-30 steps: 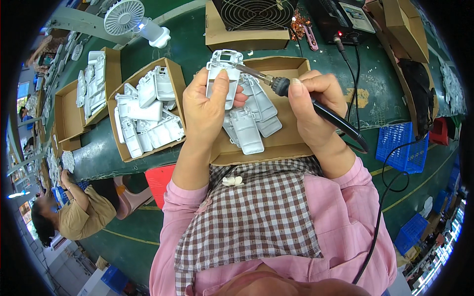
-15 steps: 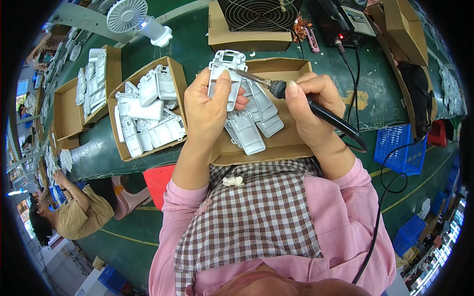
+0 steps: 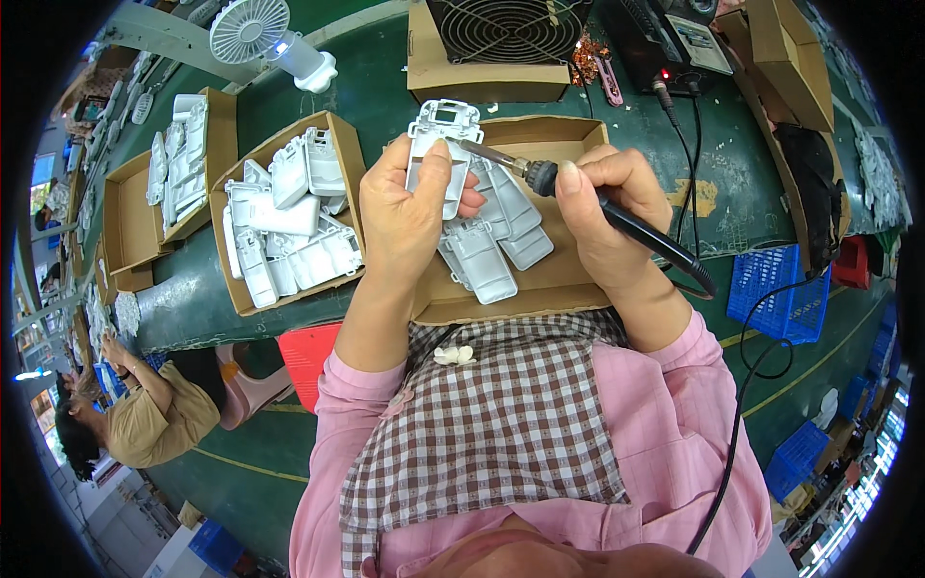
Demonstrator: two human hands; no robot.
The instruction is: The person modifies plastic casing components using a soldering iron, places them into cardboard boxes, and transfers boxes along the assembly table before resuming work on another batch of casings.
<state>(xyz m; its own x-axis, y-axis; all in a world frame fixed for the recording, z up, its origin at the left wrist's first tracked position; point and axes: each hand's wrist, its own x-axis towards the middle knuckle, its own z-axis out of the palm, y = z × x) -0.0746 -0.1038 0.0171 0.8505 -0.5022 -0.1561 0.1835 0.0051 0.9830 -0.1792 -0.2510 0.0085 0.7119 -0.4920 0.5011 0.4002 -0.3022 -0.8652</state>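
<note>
Between thumb and fingers, my left hand (image 3: pixel 409 197) grips a white plastic housing (image 3: pixel 445 118) with a rectangular window near its top. My right hand (image 3: pixel 617 202) is closed round the black handle of a soldering iron (image 3: pixel 636 226). Its metal tip points left and meets the housing just above my left thumb, though whether it touches cannot be made out. Below both hands lies a shallow cardboard box (image 3: pixel 568 275) with several white plastic housings (image 3: pixel 485 265) piled in its left part.
To the left, a cardboard box (image 3: pixel 355 154) holds more white housings, with another box (image 3: pixel 130 217) beyond. A small white fan (image 3: pixel 289 48), a black-grilled fan (image 3: pixel 511 34) and a black soldering station (image 3: pixel 665 48) stand behind. Cables hang at right. A co-worker (image 3: pixel 159 414) is at far left.
Both hands keep nearly the same pose, with the iron's tip still at the housing. At far left, the co-worker's hands have shifted slightly.
</note>
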